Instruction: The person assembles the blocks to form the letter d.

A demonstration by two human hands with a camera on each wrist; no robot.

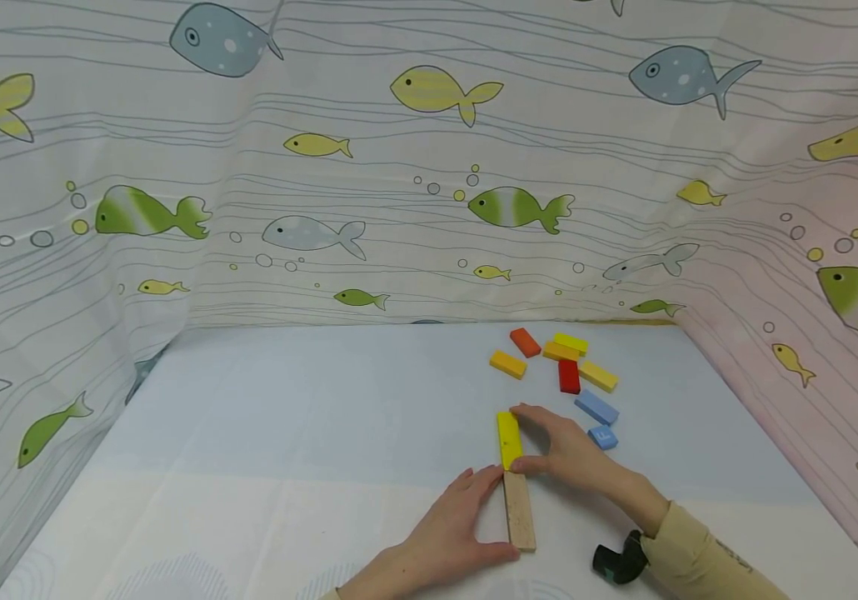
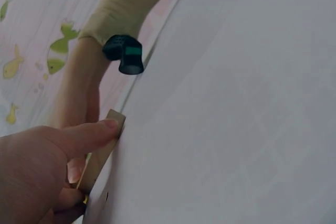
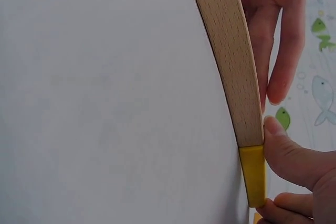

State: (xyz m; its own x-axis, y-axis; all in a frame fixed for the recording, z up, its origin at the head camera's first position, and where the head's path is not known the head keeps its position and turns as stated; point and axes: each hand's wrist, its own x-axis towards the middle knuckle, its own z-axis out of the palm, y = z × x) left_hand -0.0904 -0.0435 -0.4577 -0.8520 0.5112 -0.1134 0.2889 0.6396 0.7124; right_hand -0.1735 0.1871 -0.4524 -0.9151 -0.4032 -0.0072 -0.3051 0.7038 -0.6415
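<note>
A plain wooden block (image 1: pixel 520 512) and a bright yellow block (image 1: pixel 509 440) lie end to end in one line on the white table. My left hand (image 1: pixel 451 529) holds the wooden block lengthwise, thumb at its near end and fingertips by the joint. Beyond it, my right hand (image 1: pixel 567 450) pinches the yellow block between the thumb near the joint and the fingers at the far end. In the right wrist view, the end of the wooden block (image 3: pixel 231 61) meets the yellow block (image 3: pixel 253 177).
Several loose blocks lie farther back: a red one (image 1: pixel 569 377), an orange-red one (image 1: pixel 525 342), yellow ones such as this block (image 1: pixel 598 376), and a long blue one (image 1: pixel 596 407). A small blue block (image 1: pixel 603 437) is near my right hand. Fish-printed cloth (image 1: pixel 309 192) encloses the table.
</note>
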